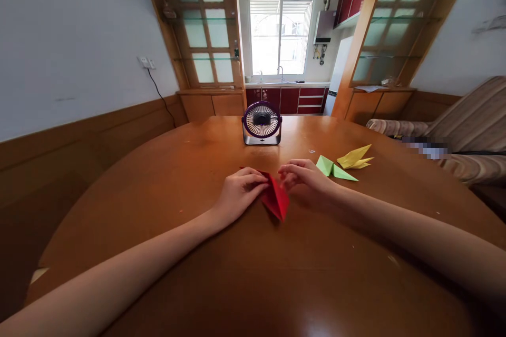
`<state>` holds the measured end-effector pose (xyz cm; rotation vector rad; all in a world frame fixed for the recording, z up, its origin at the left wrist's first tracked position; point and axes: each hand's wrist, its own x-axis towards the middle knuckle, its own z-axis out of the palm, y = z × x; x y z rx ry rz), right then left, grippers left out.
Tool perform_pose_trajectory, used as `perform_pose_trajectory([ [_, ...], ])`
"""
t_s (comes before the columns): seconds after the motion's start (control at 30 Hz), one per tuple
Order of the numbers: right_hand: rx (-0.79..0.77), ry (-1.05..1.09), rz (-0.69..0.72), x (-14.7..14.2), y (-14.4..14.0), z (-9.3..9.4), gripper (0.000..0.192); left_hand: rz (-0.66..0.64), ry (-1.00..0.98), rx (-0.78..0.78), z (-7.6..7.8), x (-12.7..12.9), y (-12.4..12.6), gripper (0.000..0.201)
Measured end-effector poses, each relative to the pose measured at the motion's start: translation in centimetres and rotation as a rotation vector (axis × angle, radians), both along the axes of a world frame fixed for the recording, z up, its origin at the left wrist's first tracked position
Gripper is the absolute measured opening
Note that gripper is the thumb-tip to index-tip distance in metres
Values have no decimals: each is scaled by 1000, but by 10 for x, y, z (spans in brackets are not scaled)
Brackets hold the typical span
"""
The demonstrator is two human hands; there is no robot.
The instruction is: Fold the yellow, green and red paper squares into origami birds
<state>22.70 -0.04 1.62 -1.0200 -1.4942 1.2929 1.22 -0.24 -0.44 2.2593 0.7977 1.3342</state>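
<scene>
A folded red paper (280,201) lies at the middle of the wooden table, with creased faces and a point towards me. My left hand (241,189) is closed on its left side, thumb and fingers pinching the sheet. Just right of the red paper is my right hand (302,175), its fingers loosely bent and a little apart, slightly blurred. Nothing shows between them, and whether the fingertips touch the paper's edge I cannot tell. Beyond the right hand lie a folded green paper (343,172) and a folded yellow paper (354,158).
A small purple-rimmed fan (261,121) on a metal stand faces me from the far part of the table (166,189). At the right stands a striped sofa (470,121). Behind are wooden cabinets (211,102) and a kitchen window (280,37).
</scene>
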Motion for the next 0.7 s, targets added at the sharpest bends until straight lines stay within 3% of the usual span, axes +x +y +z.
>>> perform_pose_trajectory([
  [0.2, 30, 233, -44, 0, 5, -2, 18, 76, -249, -190, 6, -3, 9, 15],
  [0.37, 213, 100, -2, -2, -2, 2, 14, 39, -406, -391, 9, -2, 11, 20],
  [0.7, 392, -49, 12, -8, -19, 1, 18, -10, -631, -652, 10, 6, 2, 27],
])
